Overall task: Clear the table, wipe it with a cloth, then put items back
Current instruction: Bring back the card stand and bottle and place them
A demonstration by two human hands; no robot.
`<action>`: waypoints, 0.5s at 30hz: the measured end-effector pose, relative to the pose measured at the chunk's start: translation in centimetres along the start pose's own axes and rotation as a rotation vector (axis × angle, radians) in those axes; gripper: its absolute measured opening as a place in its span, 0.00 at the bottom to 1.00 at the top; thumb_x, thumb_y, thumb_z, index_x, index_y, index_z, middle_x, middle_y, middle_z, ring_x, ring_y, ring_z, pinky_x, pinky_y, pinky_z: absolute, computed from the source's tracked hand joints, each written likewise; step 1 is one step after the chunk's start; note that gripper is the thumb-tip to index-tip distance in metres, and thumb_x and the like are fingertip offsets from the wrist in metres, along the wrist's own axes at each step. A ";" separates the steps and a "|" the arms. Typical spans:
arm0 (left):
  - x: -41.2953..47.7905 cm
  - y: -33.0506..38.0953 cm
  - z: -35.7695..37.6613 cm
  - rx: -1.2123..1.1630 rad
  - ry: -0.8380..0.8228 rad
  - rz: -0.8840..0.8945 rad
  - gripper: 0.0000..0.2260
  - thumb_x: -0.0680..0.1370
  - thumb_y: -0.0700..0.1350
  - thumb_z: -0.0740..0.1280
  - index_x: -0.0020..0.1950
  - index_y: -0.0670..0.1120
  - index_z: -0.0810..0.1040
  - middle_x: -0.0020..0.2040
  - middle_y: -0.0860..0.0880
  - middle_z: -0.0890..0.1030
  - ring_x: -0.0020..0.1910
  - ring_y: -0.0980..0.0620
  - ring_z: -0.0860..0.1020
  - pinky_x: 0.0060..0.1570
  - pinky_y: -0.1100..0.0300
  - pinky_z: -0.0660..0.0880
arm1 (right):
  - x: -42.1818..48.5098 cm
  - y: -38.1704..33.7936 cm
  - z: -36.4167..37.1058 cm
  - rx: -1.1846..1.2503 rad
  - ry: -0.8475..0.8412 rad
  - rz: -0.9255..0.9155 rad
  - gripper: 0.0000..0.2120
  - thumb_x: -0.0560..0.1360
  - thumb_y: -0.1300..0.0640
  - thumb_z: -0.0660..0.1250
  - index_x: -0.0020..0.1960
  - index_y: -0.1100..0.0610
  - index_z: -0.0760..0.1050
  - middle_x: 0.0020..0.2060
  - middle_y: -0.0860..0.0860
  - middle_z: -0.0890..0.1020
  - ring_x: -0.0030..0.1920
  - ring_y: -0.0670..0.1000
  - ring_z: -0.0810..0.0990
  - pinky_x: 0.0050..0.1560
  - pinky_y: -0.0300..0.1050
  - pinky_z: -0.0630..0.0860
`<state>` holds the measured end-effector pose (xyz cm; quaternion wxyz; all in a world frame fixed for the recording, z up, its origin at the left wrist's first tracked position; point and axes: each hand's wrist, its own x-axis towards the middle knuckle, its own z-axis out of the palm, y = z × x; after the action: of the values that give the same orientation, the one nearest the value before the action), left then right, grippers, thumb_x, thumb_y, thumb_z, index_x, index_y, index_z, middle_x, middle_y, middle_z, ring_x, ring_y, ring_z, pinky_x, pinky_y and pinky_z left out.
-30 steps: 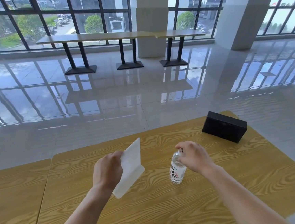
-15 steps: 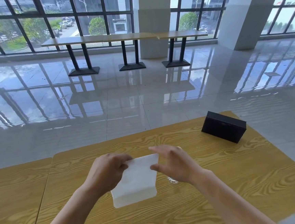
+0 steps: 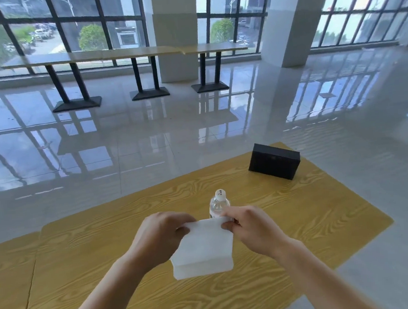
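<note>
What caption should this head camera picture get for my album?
Left hand and right hand pinch a white cloth over the wooden table, near a water bottle and black box.

Bottle on table, before box

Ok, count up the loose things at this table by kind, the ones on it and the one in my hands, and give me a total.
White cloth: 1, pinched by the left hand and the right hand
Clear water bottle: 1, upright on the table
Black box: 1, near the far right corner
Total: 3
</note>
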<state>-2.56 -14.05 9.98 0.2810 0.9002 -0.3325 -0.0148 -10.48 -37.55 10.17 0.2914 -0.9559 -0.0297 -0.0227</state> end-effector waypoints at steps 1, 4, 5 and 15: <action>0.2 0.5 0.2 -0.018 -0.004 0.017 0.12 0.75 0.44 0.69 0.52 0.61 0.80 0.43 0.63 0.82 0.42 0.60 0.77 0.43 0.58 0.75 | -0.8 0.0 -0.5 -0.010 0.021 0.020 0.02 0.77 0.56 0.66 0.46 0.51 0.77 0.34 0.44 0.79 0.36 0.47 0.76 0.39 0.49 0.74; 0.5 2.2 0.8 -0.039 -0.007 0.092 0.09 0.75 0.46 0.70 0.51 0.59 0.82 0.43 0.62 0.83 0.42 0.59 0.78 0.42 0.59 0.75 | -3.4 0.4 -1.9 -0.017 0.095 0.100 0.07 0.77 0.57 0.67 0.41 0.50 0.75 0.32 0.42 0.77 0.36 0.45 0.75 0.39 0.46 0.72; 0.6 2.7 1.1 -0.041 -0.014 0.120 0.08 0.75 0.46 0.70 0.50 0.58 0.82 0.43 0.61 0.83 0.42 0.59 0.78 0.42 0.59 0.75 | -4.4 0.4 -2.2 -0.015 0.111 0.129 0.07 0.77 0.57 0.67 0.41 0.50 0.75 0.32 0.41 0.77 0.36 0.44 0.75 0.39 0.45 0.72; 5.5 11.4 6.9 -0.125 -0.137 0.341 0.08 0.78 0.44 0.67 0.52 0.55 0.83 0.45 0.61 0.81 0.44 0.62 0.76 0.45 0.65 0.73 | -12.5 5.3 -7.1 -0.031 0.272 0.407 0.04 0.77 0.56 0.67 0.45 0.49 0.79 0.37 0.41 0.81 0.40 0.42 0.78 0.43 0.46 0.76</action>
<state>-6.51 -27.90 10.93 0.3113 0.8086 -0.4969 -0.0487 -22.80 -46.44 12.33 0.2765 -0.9347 0.2033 -0.0924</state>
